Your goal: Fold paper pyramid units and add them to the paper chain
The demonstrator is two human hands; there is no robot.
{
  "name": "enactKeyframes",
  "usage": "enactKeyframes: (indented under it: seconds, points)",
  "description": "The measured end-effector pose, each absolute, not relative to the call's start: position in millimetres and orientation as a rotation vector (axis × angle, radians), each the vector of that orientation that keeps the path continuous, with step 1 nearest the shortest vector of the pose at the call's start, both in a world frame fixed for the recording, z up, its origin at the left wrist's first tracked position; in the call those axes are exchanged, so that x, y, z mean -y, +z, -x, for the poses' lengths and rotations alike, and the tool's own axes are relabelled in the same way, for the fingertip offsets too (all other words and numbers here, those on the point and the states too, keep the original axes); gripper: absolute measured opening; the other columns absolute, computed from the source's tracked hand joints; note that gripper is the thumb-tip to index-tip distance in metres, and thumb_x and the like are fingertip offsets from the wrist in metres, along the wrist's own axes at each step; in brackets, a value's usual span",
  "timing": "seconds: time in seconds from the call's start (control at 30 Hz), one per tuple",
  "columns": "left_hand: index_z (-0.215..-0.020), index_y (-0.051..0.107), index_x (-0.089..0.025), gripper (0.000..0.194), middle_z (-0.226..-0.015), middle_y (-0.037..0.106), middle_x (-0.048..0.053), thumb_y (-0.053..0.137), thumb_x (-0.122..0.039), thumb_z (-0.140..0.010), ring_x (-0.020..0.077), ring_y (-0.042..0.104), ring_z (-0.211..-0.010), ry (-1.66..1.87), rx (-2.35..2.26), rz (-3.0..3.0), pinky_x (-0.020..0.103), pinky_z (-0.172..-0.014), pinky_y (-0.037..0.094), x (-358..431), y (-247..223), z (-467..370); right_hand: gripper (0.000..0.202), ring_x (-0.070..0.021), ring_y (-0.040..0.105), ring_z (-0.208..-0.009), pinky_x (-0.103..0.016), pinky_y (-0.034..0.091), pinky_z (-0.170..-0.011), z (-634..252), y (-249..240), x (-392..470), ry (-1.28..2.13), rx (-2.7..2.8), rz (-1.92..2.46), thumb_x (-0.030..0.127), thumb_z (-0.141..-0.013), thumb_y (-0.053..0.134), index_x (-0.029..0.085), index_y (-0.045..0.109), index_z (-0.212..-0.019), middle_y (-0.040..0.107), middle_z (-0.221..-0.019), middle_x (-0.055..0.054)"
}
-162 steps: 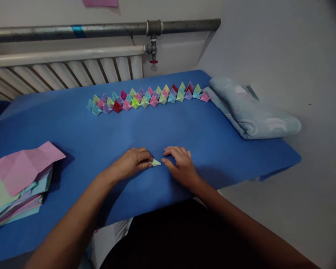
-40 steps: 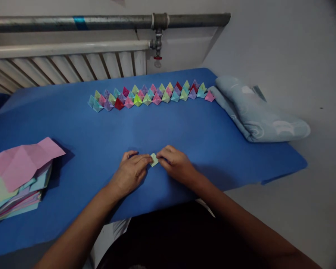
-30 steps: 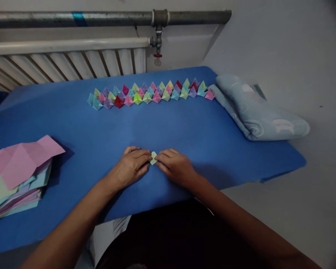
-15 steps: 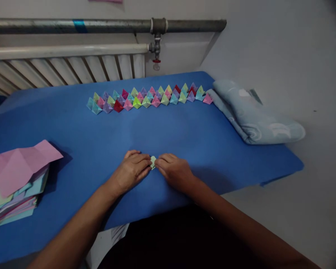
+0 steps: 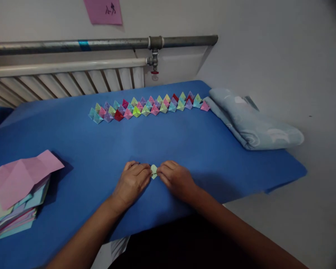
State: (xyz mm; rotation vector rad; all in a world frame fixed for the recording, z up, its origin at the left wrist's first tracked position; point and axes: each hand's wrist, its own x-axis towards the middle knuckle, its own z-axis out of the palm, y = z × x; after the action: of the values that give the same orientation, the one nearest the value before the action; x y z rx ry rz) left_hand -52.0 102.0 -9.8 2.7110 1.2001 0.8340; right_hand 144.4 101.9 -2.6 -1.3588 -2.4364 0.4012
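Observation:
A small pale green folded paper [image 5: 154, 171] lies on the blue tabletop between my two hands. My left hand [image 5: 133, 182] grips its left edge with the fingertips, and the fingers are closed. On the other side, my right hand [image 5: 176, 178] pinches the paper's right edge. Only the middle of the paper shows, with a crease running across it; the fingers cover both ends. Beyond the hands stand rows of folded paper pieces [image 5: 136, 111] in many colours, each with a pointed top.
At the left, a pink creased sheet [image 5: 19, 181] tops a stack of coloured paper [image 5: 19, 222]. A folded light blue cloth [image 5: 254, 123] rests at the table's right back. A radiator [image 5: 67, 82] and a metal pipe [image 5: 114, 44] run along the wall behind the blue table [image 5: 100, 145].
The view has tilted up, so everything sits lower and more of the pink wall note shows. Both hands still grip the green paper, whose visible part now looks more even and diamond-like.

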Motion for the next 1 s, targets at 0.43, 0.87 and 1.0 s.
enactKeyframes:
  seconds: [0.43,0.87,1.0]
  points:
    - [-0.088,0.065,-0.020,0.013,-0.097,0.069,0.006,0.053,-0.026,-0.092,0.0207,0.062,-0.091,0.786,-1.364,-2.465,0.039,-0.084,0.043,-109,-15,52,0.020,-0.0180,0.058,-0.086,-0.029,0.044,-0.076,-136,-3,-102,0.349,2.325,1.492,0.021,-0.095,0.046,0.017,0.061,-0.082,0.063,-0.088,-0.007]
    - [-0.077,0.062,-0.019,0.013,-0.095,0.067,0.006,0.056,-0.022,-0.088,0.0228,0.059,-0.088,0.691,-1.477,-2.321,0.042,-0.080,0.040,-114,-7,43,0.012,-0.0195,0.057,-0.083,-0.031,0.044,-0.072,-130,3,-103,0.396,2.253,1.594,0.018,-0.090,0.049,0.018,0.057,-0.080,0.062,-0.089,-0.008]
    - [-0.076,0.060,-0.019,0.011,-0.092,0.066,0.005,0.057,-0.020,-0.086,0.0219,0.058,-0.086,0.669,-1.503,-2.317,0.040,-0.078,0.040,-117,-8,42,0.014,-0.0182,0.055,-0.081,-0.030,0.042,-0.071,-129,7,-105,0.434,2.248,1.618,0.017,-0.089,0.048,0.018,0.056,-0.077,0.061,-0.087,-0.007]
